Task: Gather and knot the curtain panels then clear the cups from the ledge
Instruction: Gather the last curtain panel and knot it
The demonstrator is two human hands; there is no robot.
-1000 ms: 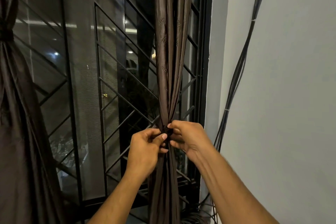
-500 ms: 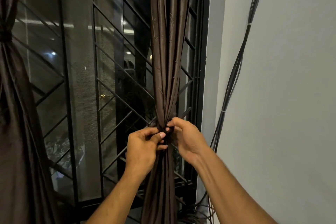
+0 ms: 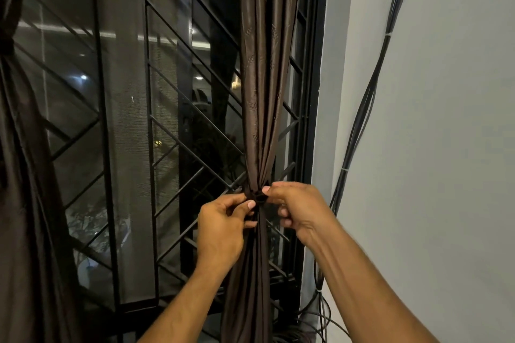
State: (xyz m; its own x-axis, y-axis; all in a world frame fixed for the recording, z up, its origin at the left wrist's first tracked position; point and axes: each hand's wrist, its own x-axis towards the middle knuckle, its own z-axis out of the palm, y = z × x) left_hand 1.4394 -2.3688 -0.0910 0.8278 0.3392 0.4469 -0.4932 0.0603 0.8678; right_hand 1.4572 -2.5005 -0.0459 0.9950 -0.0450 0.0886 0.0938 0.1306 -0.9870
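A dark brown curtain panel (image 3: 264, 86) hangs gathered in a narrow bundle in front of the window grille. A dark tie band (image 3: 257, 198) cinches it at waist height. My left hand (image 3: 223, 228) pinches the band from the left with thumb and fingers. On the other side my right hand (image 3: 295, 209) pinches the same band, fingers curled round its end. A second brown curtain panel (image 3: 30, 203) hangs at the far left, tied near its top. No cups or ledge are in view.
A black metal window grille (image 3: 172, 125) with diagonal bars stands behind the curtains. A bundle of black cables (image 3: 362, 108) runs down the grey wall (image 3: 446, 147) on the right and coils near the floor.
Both hands have stayed on the tie band and worked it slightly; the right fingers have shifted up over the band. The view has moved a little closer.
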